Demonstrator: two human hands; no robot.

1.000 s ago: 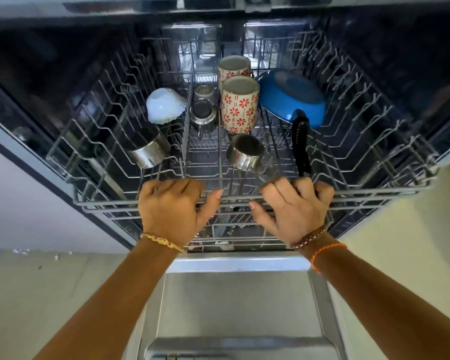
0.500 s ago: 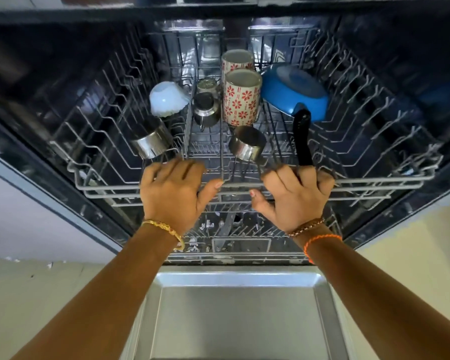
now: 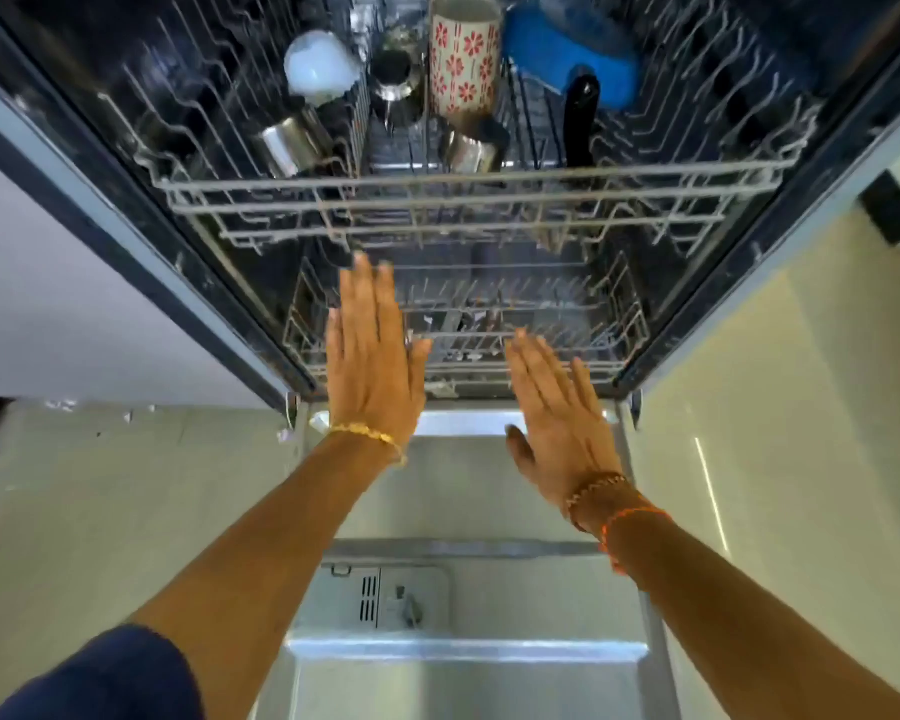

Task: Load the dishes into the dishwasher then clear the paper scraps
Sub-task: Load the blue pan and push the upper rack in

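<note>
1. Nearest, below both forearms, lies the open dishwasher door [image 3: 468,511], its steel inner face up, with the detergent compartment [image 3: 385,597] under the gap between the arms.
2. The left hand [image 3: 372,361] is released, fingers straight and together, palm down, holding nothing; a gold bracelet [image 3: 372,437] circles its wrist.
3. The right hand [image 3: 559,407] is likewise released, fingers straight and slightly spread, holding nothing; a beaded bracelet [image 3: 593,488] and an orange thread [image 3: 632,517] sit on its wrist.
4. To the left of the left hand, small paper scraps [image 3: 60,405] lie on the floor [image 3: 99,485] along the foot of the cabinet, well apart from both hands.
5. Just beyond the fingertips of both hands is the lower rack [image 3: 619,324]; whether the fingers touch it cannot be told.
6. Above and beyond the hands, clear of them, is the upper rack [image 3: 463,192], its front rail running across past both hands.
7. In that rack, beyond the left hand: a steel cup [image 3: 289,142] on its side and a white bowl [image 3: 317,65] further back.
8. Between the hands' lines: a second steel cup [image 3: 471,148] near the rail, a floral mug [image 3: 463,59] behind it, and a small steel vessel [image 3: 393,75] to its left.
9. Beyond the right hand: a blue pan [image 3: 567,49] with its black handle [image 3: 580,122] pointing toward the rail.
</note>
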